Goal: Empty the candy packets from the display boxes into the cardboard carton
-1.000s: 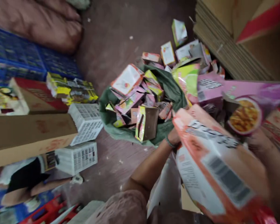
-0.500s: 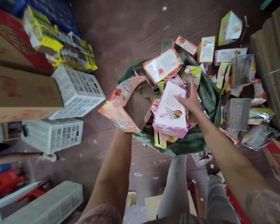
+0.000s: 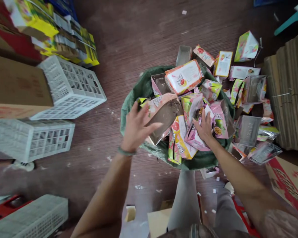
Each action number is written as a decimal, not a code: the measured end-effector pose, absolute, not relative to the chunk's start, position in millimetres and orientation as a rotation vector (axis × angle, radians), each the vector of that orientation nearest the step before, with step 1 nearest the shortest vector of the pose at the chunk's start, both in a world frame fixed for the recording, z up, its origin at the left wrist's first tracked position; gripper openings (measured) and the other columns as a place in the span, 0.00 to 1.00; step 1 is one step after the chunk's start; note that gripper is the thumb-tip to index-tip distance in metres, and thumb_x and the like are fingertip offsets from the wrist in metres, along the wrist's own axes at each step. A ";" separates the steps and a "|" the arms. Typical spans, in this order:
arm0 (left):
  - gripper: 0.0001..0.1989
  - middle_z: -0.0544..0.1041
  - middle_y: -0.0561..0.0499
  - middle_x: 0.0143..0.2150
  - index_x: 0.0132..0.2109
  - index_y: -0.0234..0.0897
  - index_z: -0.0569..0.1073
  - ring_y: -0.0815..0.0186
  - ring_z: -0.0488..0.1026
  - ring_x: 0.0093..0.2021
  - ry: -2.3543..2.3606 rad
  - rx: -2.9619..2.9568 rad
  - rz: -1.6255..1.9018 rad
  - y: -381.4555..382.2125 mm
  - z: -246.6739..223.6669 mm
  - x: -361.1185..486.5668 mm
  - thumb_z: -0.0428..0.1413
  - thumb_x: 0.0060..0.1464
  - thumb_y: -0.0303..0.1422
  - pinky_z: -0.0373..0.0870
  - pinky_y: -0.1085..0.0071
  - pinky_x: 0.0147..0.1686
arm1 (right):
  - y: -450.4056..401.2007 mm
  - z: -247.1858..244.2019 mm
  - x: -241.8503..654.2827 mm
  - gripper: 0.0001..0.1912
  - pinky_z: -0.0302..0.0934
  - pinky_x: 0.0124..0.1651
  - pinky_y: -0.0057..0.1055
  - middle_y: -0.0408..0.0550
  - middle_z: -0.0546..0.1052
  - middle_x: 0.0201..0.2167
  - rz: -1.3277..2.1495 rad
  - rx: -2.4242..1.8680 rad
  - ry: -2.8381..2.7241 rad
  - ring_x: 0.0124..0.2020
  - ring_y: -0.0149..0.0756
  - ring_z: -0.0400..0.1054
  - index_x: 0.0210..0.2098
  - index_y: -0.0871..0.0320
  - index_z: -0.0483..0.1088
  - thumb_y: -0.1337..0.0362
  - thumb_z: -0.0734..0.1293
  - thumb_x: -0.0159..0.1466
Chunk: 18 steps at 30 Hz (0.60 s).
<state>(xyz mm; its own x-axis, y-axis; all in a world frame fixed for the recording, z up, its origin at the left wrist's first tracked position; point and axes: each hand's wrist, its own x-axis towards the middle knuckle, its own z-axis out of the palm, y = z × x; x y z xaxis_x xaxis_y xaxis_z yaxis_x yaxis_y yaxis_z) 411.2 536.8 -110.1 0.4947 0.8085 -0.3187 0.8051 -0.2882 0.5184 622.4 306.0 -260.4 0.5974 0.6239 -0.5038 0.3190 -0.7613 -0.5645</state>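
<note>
A green woven sack (image 3: 128,105) full of crumpled, fruit-printed cartons stands in front of me. My left hand (image 3: 136,128) is open over its left side, fingers spread, beside a peach-coloured carton (image 3: 152,106) with a clear plastic tray (image 3: 165,115). My right hand (image 3: 204,128) lies with spread fingers on a crumpled pink-and-white carton (image 3: 196,138) in the sack. Around it are a yellow carton (image 3: 186,147) and a pink passion-fruit carton (image 3: 220,120). An orange-edged white carton (image 3: 185,77) rests on top at the back.
Loose cartons and plastic trays (image 3: 249,130) litter the floor right of the sack. Beyond them stands a stack of flattened cardboard (image 3: 288,96). White plastic crates (image 3: 72,87), a brown box (image 3: 17,86) and strapped yellow packs (image 3: 72,39) are at left.
The peach carton, earlier in front of my left hand, now lies in the sack with that hand open beside it. Under my right hand the pink-and-white carton has gone from box-shaped to crumpled.
</note>
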 end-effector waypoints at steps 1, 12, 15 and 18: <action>0.57 0.54 0.39 0.85 0.78 0.45 0.70 0.29 0.52 0.82 1.316 2.225 -0.089 534.9 -118.7 421.4 0.57 0.53 0.75 0.55 0.34 0.78 | 313.1 -271.0 620.9 0.52 0.45 0.78 0.76 0.67 0.36 0.86 1.003 -2.427 -0.721 0.86 0.70 0.28 0.87 0.53 0.35 0.32 0.55 0.76; 0.58 0.49 0.25 0.84 0.85 0.49 0.55 0.24 0.62 0.71 1.374 2.368 -0.934 518.1 -284.2 420.5 0.61 0.58 0.69 0.59 0.34 0.67 | 328.1 -352.3 546.2 0.49 0.37 0.77 0.84 0.58 0.33 0.87 1.317 -2.524 -0.925 0.85 0.80 0.23 0.86 0.48 0.47 0.33 0.61 0.75; 0.57 0.48 0.25 0.84 0.86 0.49 0.53 0.24 0.61 0.71 1.405 2.350 -0.936 529.7 -320.8 412.8 0.59 0.60 0.69 0.60 0.35 0.66 | 334.2 -379.6 535.7 0.53 0.36 0.75 0.87 0.60 0.32 0.87 1.314 -2.541 -0.951 0.84 0.84 0.21 0.86 0.50 0.48 0.32 0.64 0.73; 0.58 0.46 0.26 0.85 0.86 0.47 0.50 0.22 0.59 0.73 1.432 2.337 -0.891 540.1 -353.4 416.0 0.57 0.61 0.69 0.58 0.32 0.68 | 342.3 -407.3 531.6 0.58 0.34 0.75 0.87 0.64 0.30 0.86 1.307 -2.528 -0.971 0.83 0.87 0.19 0.86 0.54 0.50 0.29 0.67 0.70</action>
<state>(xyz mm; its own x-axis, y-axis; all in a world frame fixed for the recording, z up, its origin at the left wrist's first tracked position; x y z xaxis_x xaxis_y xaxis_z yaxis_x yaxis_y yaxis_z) 416.0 540.1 -353.4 0.3263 0.7130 -0.6207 0.8717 -0.4810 -0.0942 531.6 342.3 -407.3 0.4163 0.5984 -0.6845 0.4822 -0.7836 -0.3918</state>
